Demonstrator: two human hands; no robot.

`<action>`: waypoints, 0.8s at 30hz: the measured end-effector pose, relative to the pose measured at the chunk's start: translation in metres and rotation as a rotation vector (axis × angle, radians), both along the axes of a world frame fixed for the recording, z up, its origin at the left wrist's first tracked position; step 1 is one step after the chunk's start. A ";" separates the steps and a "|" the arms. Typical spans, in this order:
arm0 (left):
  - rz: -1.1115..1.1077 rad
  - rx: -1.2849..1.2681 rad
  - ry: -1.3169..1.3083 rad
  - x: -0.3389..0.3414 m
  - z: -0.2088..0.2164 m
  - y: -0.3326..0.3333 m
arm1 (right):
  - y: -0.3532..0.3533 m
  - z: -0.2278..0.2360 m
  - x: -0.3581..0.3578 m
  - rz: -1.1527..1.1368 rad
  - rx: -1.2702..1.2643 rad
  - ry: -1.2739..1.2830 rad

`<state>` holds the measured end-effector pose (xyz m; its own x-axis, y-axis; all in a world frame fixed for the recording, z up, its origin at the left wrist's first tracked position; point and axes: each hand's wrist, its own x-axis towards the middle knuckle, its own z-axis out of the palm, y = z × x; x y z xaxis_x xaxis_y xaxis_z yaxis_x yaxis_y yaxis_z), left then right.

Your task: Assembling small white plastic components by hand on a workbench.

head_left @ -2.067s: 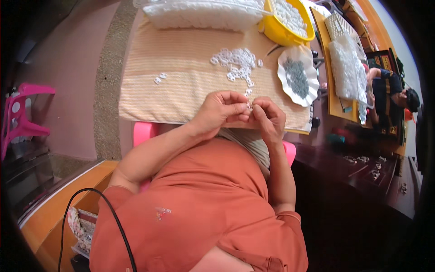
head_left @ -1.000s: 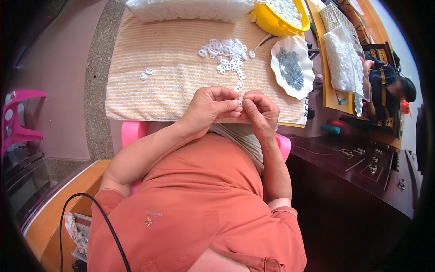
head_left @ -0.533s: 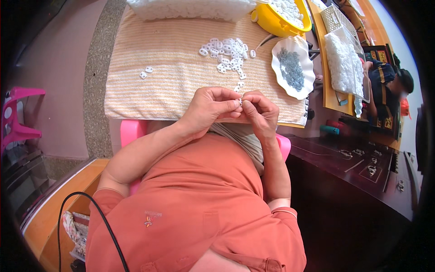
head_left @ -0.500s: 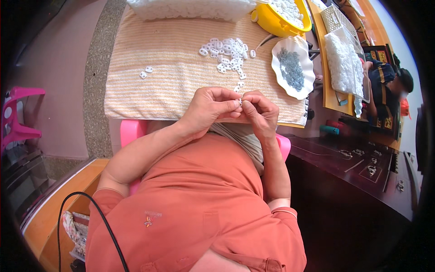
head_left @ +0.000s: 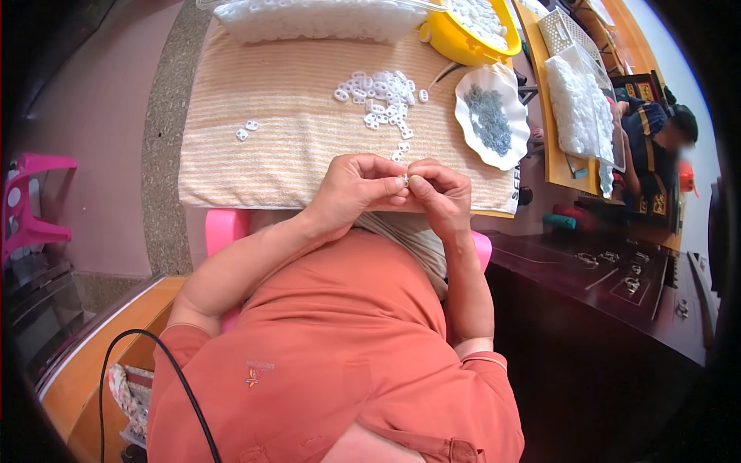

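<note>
Near the front edge of the striped towel, my left hand and my right hand meet fingertip to fingertip. Thumb and forefinger of each are pinched on a small white plastic piece, mostly hidden by the fingertips. Just beyond my fingers a few white two-holed pieces trail back to a loose pile of white two-holed plastic pieces. To the right, a white wavy-rimmed dish holds many tiny grey parts, too small to make out. Two more white pieces lie apart at left.
Across the back stand a clear box of white pieces and a yellow bowl; thin tweezers lie near it. Another filled clear box stands on a side table at right, with a person beyond. A pink stool stands left.
Both hands keep their pinch on the small piece, with only slight finger movement. The whole view has shifted a little; the things on the towel stay in place.
</note>
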<state>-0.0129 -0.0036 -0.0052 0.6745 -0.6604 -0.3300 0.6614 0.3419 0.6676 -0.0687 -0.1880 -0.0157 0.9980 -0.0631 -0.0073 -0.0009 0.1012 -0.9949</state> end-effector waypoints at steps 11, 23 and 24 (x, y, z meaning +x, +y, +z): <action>0.013 0.028 0.037 0.001 0.001 0.000 | -0.001 -0.003 0.002 0.007 0.041 -0.040; 0.000 0.009 0.042 0.002 0.003 0.002 | 0.000 0.001 0.001 0.021 0.034 -0.054; -0.002 0.008 0.040 0.002 0.003 0.002 | 0.000 0.002 0.001 0.020 0.033 -0.057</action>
